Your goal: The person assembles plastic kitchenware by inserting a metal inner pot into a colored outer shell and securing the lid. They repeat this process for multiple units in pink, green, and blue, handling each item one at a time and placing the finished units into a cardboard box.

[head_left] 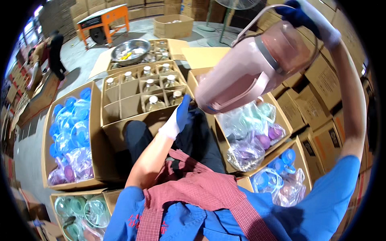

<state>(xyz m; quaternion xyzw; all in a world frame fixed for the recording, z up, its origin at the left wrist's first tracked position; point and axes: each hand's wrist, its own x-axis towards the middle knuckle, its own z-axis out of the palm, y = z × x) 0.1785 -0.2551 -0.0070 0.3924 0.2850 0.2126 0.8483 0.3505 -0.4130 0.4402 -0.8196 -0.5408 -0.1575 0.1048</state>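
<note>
A large pink jug (237,74) with a grey band, a see-through pinkish top and a carrying loop hangs tilted at the upper right, its base toward the lower left. My right hand (307,20), in a blue and white glove, is closed on its top end. Beneath the jug's base, my gloved left hand (181,116) is raised with its fingers stretched out and nothing visible in it. Just beyond it stands a divided carton (140,122), with clear glass bottles (155,103) in several compartments.
At the left a carton (96,140) holds blue plastic jugs (72,124). Bagged purple and green pieces (257,132) fill a carton at the right. A metal bowl (130,52) sits on a carton farther back. Stacked cartons (311,100) line the right; another person (56,52) works far left.
</note>
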